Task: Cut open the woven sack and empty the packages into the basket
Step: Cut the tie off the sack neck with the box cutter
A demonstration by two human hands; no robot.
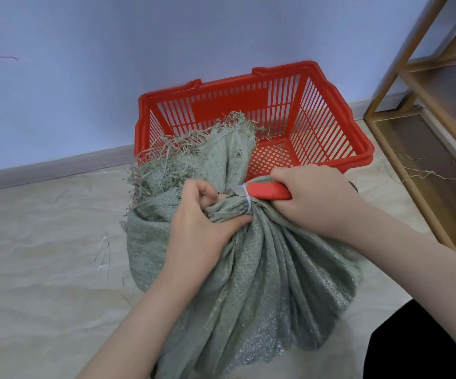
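A grey-green woven sack (262, 283) stands on the floor in front of me, its neck gathered and bound by a white tie (247, 202). The frayed top (194, 149) flops over the near rim of a red plastic basket (330, 127). My left hand (202, 214) grips the bunched neck just left of the tie. My right hand (314, 198) holds a red utility knife (268, 191), whose blade tip passes under the white tie. The packages inside the sack are hidden.
The basket stands against a pale blue wall with a grey skirting board (52, 168). A wooden shelf unit (434, 149) rises at the right. Loose sack fibres (104, 255) lie on the beige floor. A dark garment (412, 343) fills the lower right corner.
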